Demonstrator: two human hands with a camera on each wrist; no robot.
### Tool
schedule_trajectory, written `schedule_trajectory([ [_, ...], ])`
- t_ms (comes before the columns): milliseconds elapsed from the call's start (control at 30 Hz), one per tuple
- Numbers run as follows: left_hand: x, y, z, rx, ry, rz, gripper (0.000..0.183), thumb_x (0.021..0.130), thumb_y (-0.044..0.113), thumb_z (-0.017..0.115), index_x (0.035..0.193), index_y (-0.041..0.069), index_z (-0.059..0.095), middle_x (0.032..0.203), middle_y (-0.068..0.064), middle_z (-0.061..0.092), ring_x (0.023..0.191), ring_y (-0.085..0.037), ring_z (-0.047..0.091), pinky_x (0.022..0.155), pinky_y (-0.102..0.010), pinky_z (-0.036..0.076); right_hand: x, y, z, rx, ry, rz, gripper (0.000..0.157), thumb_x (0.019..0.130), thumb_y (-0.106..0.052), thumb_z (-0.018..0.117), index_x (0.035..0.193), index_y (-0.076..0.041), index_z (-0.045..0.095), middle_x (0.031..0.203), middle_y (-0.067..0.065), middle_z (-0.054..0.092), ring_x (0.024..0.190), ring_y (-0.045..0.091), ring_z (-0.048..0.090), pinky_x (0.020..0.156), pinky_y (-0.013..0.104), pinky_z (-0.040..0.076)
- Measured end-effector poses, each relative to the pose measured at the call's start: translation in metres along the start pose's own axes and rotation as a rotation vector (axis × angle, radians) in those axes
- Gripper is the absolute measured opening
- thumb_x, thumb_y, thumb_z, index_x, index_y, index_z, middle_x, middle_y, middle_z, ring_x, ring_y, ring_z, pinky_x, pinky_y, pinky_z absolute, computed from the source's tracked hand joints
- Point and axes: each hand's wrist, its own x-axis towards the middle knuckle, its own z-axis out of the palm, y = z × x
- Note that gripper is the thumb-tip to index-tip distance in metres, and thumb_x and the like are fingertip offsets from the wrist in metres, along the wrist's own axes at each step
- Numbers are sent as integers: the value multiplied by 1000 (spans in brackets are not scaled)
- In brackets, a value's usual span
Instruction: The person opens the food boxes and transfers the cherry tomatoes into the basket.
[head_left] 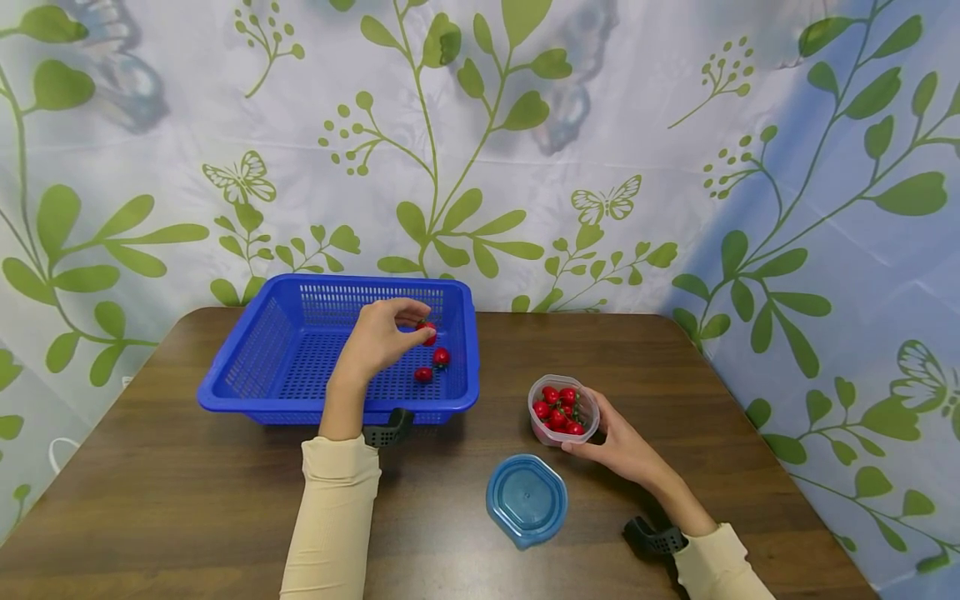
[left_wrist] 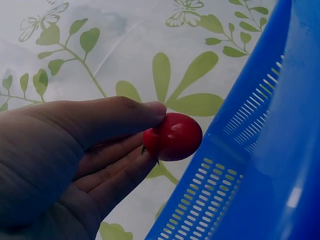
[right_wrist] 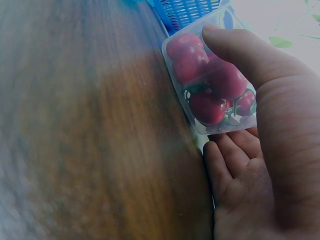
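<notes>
My left hand pinches a cherry tomato between thumb and fingers, above the right part of a blue plastic basket. Two other tomatoes lie on the basket's floor, one red tomato just behind a smaller one. On the table to the right, a clear plastic container holds several cherry tomatoes with green stems. My right hand grips this container from its right side, thumb on the near side. Part of the far fingers is hidden behind it.
A translucent blue lid lies flat on the wooden table, in front of the container and between my forearms. Behind the table hangs a leaf-patterned curtain, close to the basket's back edge.
</notes>
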Motion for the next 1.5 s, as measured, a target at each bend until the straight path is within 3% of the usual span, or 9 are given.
schedule_trajectory([
  [600, 3, 10, 13, -30, -16, 16, 37, 92, 17, 79, 124, 0, 71, 121, -17, 73, 114, -35, 70, 100, -49, 56, -1, -1, 0, -23, 2, 13, 96, 85, -35, 86, 159, -14, 29, 160, 17, 39, 148, 43, 37, 117, 65, 32],
  [1100, 8, 34, 46, -56, -70, 117, 38, 93, 17, 78, 125, 0, 68, 119, -16, 73, 110, -32, 71, 99, -44, 56, -2, 0, -1, -14, -3, 7, 95, 85, -34, 85, 159, -15, 28, 160, 17, 39, 148, 44, 36, 117, 67, 31],
  [1500, 11, 52, 84, -35, -157, 205, 35, 92, 16, 78, 122, 1, 69, 115, -13, 74, 111, -30, 70, 99, -45, 56, -2, 0, -1, -10, -4, 24, 95, 86, -35, 85, 159, -15, 28, 160, 17, 39, 148, 44, 36, 116, 67, 32],
])
